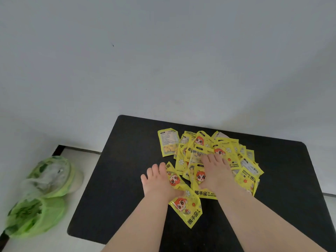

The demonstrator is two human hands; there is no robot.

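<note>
Clock set on black table [127,170], 12 = far edge at the wall.

Left hand [160,180]: palm down, fingers straight and slightly spread, pointing to 12. Pressed flat on near packet [187,208], nothing gripped. Packet just past table centre toward 6, face up, cartoon print showing. Long axis roughly 11–5, label end pointing to 5, toward the person. Second face-up packet tucked under the fingers, same tilt.

Right hand [214,171]: also flat, fingers straight and fanned toward 11–12, thumb out toward 9. Resting on top of pile [234,160], no pinch or curl visible. Packet directly under palm [201,177]: long axis 12–6, label end at 6.

Pile of yellow hand-warmer packets spread from centre out to 2, overlapping, mixed headings, some back side up.

Lone packet [168,142] at 11 of pile, just beside it, back up, long axis near 12–6.

Two green bags [49,177] [34,217] on floor off table's 9 side.
</note>
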